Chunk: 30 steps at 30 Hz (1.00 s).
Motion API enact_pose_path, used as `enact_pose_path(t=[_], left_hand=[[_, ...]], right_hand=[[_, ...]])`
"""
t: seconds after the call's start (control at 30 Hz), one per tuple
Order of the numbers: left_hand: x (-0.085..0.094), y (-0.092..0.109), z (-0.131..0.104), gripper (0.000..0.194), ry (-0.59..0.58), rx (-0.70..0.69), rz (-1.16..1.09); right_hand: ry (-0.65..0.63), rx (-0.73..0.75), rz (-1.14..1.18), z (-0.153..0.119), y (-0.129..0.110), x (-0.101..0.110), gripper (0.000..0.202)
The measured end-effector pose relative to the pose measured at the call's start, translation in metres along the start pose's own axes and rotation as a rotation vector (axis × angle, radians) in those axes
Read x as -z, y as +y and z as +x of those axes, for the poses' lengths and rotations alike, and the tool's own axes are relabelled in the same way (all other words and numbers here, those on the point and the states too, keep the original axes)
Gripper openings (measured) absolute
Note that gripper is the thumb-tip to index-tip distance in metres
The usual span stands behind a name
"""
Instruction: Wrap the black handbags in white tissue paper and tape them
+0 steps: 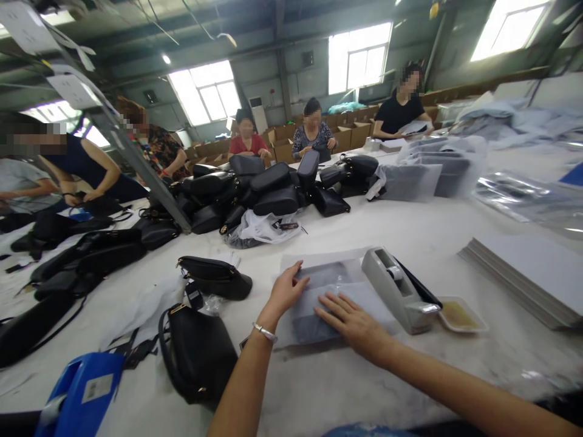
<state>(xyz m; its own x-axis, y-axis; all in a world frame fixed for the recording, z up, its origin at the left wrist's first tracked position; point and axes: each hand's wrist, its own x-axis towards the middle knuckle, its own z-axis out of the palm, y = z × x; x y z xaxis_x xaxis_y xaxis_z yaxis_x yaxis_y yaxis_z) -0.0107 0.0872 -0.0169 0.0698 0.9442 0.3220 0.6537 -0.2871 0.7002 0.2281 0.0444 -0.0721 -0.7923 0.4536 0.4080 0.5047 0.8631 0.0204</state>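
Note:
A flat, dark item wrapped in translucent white tissue paper [314, 303] lies on the white table before me. My right hand [353, 321] rests flat on top of it, fingers stretched out. At its left edge is my left hand [285, 294], wearing a silver bracelet, with thumb and fingers apart and touching the paper. Just right of the package stands a grey tape dispenser [396, 291]. To the left, near my left forearm, are a black handbag [200, 352] and a smaller black bag [214, 276] with a zip.
A shallow dish [462, 315] sits beside the dispenser, and a stack of grey-white boards [528, 279] is at right. A blue tape dispenser [82, 394] stands front left. Black bags [273, 182] are heaped across the table; several co-workers sit or stand behind. A metal post [141, 164] rises at left.

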Motion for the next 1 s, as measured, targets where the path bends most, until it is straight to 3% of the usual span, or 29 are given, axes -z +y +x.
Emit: enact_pose_path(t=[0.1,0.2,0.3,0.37,0.43,0.57,0.73,0.8,0.9,1.0], left_hand=[[0.016,-0.001,0.018,0.045,0.103,0.015,-0.013],[0.035,-0.001,0.029,0.042,0.291,0.043,-0.018],[0.047,-0.002,0.022,0.045,0.509,0.074,-0.007],[0.05,-0.005,0.01,0.048,0.587,0.107,-0.004],[0.048,-0.011,-0.002,0.052,0.545,0.171,-0.014],[0.034,-0.029,-0.016,0.057,0.3,0.284,-0.047],[0.021,-0.035,-0.01,0.06,0.247,0.334,-0.145],[0.021,-0.025,-0.005,0.063,0.248,0.327,-0.217],[0.023,0.001,0.001,0.061,0.263,0.257,-0.276],[0.021,0.025,-0.001,0.055,0.295,0.119,-0.24]], right_hand=[[-0.045,-0.022,0.083,0.023,0.018,0.029,0.087],[0.003,-0.063,0.108,0.056,0.044,0.062,0.073],[0.021,-0.088,0.083,0.092,0.079,0.084,0.052],[-0.032,-0.1,0.089,0.113,0.102,0.09,0.055],[-0.108,-0.108,0.096,0.132,0.123,0.093,0.063],[-0.234,-0.112,0.06,0.161,0.145,0.093,0.066],[-0.25,-0.081,-0.042,0.179,0.145,0.104,0.05],[-0.212,-0.071,-0.1,0.178,0.148,0.119,0.045],[-0.134,-0.114,-0.169,0.158,0.165,0.159,0.045],[-0.063,-0.352,-0.174,0.117,0.201,0.203,0.047]])
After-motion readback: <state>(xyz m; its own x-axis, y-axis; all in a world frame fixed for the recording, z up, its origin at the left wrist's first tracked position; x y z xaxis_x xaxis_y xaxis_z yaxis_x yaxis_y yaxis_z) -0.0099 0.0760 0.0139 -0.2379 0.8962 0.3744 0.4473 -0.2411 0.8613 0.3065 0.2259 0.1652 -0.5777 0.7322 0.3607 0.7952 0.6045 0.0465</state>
